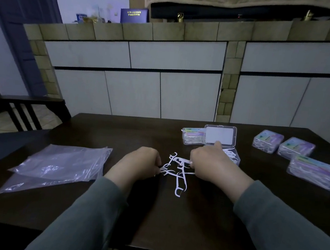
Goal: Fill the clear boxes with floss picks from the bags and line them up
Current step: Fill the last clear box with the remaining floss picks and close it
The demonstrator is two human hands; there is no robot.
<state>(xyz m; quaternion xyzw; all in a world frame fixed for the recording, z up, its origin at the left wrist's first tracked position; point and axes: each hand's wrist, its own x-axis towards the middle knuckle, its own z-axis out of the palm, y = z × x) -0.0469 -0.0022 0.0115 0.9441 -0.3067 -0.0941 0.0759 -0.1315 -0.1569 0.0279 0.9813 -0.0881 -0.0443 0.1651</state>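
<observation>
A loose pile of white floss picks (177, 173) lies on the dark table (171, 221) between my hands. My left hand (138, 163) pinches picks at the pile's left edge with curled fingers. My right hand (209, 162) grips picks at the pile's right side, its index finger raised toward the open clear box (235, 158). That box stands just behind my right hand with its lid (220, 135) up and some picks inside.
A filled clear box (192, 136) sits behind the open one. Three more filled boxes (268, 141) (296, 149) (315, 174) stand at the right. Flat clear plastic bags (60, 165) lie at the left. A dark chair (25, 110) stands at the table's far left; cabinets are behind.
</observation>
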